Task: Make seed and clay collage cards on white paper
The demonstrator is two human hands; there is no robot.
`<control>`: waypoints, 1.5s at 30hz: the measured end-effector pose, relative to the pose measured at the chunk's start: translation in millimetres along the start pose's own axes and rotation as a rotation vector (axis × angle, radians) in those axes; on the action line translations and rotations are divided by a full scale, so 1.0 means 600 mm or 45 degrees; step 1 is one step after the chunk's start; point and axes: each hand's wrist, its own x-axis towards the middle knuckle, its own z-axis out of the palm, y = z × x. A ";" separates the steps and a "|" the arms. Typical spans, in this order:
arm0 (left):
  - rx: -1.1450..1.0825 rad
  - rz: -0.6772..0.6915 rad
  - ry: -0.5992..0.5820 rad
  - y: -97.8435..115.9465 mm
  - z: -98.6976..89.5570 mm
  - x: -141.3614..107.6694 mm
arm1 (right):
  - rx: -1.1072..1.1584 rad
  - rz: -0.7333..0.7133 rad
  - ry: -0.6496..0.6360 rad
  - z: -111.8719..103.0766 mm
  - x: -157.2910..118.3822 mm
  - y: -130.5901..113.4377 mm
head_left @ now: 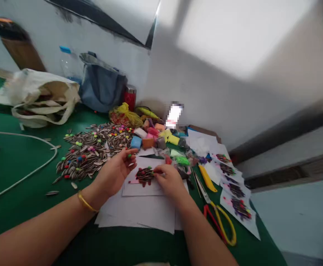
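White paper sheets (147, 212) lie on the green table, and on the top card sits a dark cluster of seeds (144, 175) on reddish-brown clay. My right hand (169, 179) touches the right side of this cluster with its fingers pinched together; what they grip is too small to name. Left of the card, my left hand (117, 171) is turned palm up with its fingers curled and apart, and a small green-tipped piece (129, 156) shows at the fingers. Beyond my left hand spreads a pile of striped seeds (94, 151) with coloured bits.
Scissors (216, 212) and a yellow cutter (207, 178) lie right of the papers. Finished-looking seed cards (239, 207) line the right edge. Coloured clay blocks (148, 143), a blue bag (101, 83), a red flask (130, 96) and a white bag (44, 96) stand behind.
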 end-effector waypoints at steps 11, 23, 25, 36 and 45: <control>0.100 0.065 0.018 -0.006 0.004 -0.002 | -0.166 0.006 0.096 -0.017 0.004 0.020; 0.555 0.208 -0.003 -0.012 -0.006 0.001 | -0.480 0.063 -0.031 -0.044 -0.008 0.002; 0.748 0.258 -0.014 -0.010 -0.010 0.004 | -0.419 0.040 -0.066 -0.038 -0.007 0.003; 2.242 0.710 -0.397 -0.008 -0.031 0.007 | -0.386 0.053 -0.154 -0.026 -0.001 0.003; 2.494 0.612 -0.481 -0.020 -0.034 0.000 | -0.366 0.043 -0.197 -0.038 -0.005 -0.001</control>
